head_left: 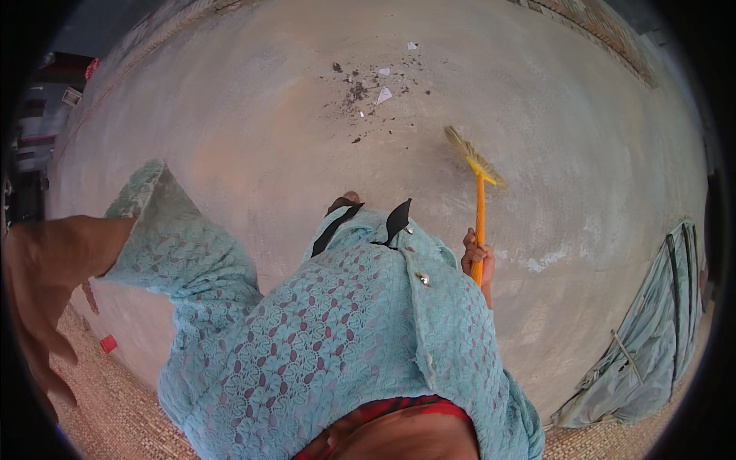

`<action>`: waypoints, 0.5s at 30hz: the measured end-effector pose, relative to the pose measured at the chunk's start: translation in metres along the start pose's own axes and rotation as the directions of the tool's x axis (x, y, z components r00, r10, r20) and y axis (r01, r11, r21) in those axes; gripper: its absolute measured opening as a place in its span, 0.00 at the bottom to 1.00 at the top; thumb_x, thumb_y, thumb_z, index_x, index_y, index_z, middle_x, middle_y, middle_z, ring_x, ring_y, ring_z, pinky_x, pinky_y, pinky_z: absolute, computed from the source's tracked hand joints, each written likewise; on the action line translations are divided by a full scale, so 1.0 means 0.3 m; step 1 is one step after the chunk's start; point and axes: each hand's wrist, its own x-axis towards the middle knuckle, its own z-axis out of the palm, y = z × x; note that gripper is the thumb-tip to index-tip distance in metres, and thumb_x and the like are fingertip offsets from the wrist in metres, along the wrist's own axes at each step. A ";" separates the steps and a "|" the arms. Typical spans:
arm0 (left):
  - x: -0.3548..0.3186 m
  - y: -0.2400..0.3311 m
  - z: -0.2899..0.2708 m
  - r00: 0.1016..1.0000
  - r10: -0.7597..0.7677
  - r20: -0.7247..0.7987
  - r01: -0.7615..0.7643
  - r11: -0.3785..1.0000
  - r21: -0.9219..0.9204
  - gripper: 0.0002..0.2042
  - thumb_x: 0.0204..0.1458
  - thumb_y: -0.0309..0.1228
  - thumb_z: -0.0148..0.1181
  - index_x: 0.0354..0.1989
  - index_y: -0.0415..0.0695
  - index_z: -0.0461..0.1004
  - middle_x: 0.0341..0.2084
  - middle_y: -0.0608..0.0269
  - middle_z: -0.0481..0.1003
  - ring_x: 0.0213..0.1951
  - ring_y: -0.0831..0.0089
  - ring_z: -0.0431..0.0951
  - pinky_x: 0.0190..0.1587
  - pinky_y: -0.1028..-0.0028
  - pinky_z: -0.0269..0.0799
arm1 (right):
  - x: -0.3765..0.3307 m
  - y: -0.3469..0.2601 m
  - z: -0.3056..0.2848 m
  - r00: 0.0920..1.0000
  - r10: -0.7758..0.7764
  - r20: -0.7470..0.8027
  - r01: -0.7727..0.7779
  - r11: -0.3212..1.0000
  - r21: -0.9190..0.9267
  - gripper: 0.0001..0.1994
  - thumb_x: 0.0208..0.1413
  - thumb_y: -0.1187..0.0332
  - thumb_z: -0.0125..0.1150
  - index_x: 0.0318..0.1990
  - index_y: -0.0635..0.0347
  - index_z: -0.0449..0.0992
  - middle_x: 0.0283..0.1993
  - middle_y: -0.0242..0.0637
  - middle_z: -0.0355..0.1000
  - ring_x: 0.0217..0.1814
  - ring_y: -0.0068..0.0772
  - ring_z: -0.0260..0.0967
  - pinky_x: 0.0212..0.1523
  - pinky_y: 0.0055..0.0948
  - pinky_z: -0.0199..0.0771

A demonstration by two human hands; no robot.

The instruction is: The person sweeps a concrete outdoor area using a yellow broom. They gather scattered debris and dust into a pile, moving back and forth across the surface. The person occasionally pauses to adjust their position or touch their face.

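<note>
My right hand point(475, 259) is wrapped round the orange handle of a broom point(481, 207). The broom has a yellow collar and tan bristles, and its head is on the concrete floor ahead of me, to the right. Beyond the bristles and to their left lies a scatter of dark dirt point(356, 92) with a few white scraps point(384, 95) in it. The broom and the dirt are apart. At the far left my left hand point(34, 299) is raised with its fingers stretched apart, holding nothing. The pale blue lace sleeve stops short of its wrist.
A crumpled grey-green sheet point(636, 360) lies at the right, with a thin stick point(627, 355) on it. Brick walls point(115, 383) border the floor. A small red piece point(108, 344) lies at the lower left. Various items stand at the far left edge.
</note>
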 end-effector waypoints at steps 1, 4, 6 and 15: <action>-0.068 -0.045 -0.022 0.986 -0.069 -0.153 0.073 0.997 0.024 0.11 0.46 0.37 0.48 0.27 0.44 0.73 0.24 0.58 0.73 0.20 0.70 0.74 0.20 0.78 0.71 | 0.023 -0.002 0.027 0.999 0.035 0.008 -0.034 0.998 -0.059 0.17 0.42 0.78 0.42 0.43 0.73 0.58 0.31 0.41 0.58 0.16 0.14 0.53 0.17 0.11 0.61; -0.411 -0.232 -0.081 0.572 -0.223 -0.789 0.537 0.829 0.156 0.23 0.43 0.50 0.48 0.39 0.44 0.69 0.29 0.52 0.71 0.26 0.72 0.72 0.21 0.80 0.68 | 0.087 0.019 0.127 0.994 0.109 -0.018 -0.110 0.961 -0.252 0.18 0.42 0.77 0.44 0.44 0.69 0.59 0.31 0.42 0.59 0.16 0.14 0.53 0.16 0.11 0.60; -0.622 -0.295 -0.067 -0.089 -0.207 -0.974 0.889 0.425 -0.171 0.23 0.46 0.46 0.47 0.39 0.36 0.66 0.30 0.54 0.70 0.26 0.69 0.71 0.24 0.77 0.68 | 0.135 0.048 0.186 0.982 0.169 -0.085 -0.189 0.894 -0.405 0.18 0.42 0.77 0.44 0.45 0.66 0.60 0.31 0.43 0.61 0.15 0.15 0.53 0.15 0.11 0.59; -1.203 -0.378 0.329 -0.822 -0.224 -0.523 0.564 -0.202 -0.800 0.18 0.40 0.41 0.52 0.38 0.44 0.68 0.27 0.63 0.69 0.29 0.74 0.68 0.26 0.74 0.65 | 0.331 0.247 0.323 0.804 0.495 -0.330 -0.587 0.571 -0.574 0.20 0.40 0.78 0.45 0.46 0.61 0.58 0.28 0.49 0.64 0.14 0.17 0.55 0.12 0.14 0.59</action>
